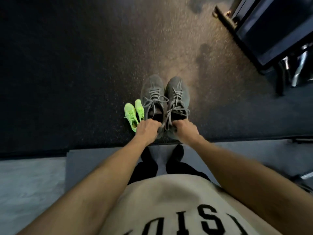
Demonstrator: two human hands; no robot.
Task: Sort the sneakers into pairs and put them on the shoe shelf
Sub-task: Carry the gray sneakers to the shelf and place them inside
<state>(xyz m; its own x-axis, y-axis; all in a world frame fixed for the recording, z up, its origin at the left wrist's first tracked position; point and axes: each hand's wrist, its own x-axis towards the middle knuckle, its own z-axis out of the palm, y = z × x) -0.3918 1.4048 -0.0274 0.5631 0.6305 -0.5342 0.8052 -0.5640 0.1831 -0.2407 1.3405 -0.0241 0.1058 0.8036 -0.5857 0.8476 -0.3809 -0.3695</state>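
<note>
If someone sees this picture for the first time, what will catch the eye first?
Probably the neon green sneakers, glowing on the dark floor left of centre. Next, the grey sneakers at centre, side by side, one gripped at the heel by the left hand, the other by the right hand.

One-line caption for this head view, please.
Left hand and right hand each grip one grey sneaker by the heel, a neon-green pair waiting on the dark floor.

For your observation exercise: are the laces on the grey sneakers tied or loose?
Loose. The laces trail in untied strands over both grey sneakers, which the left hand and right hand grip at the heels.
</note>
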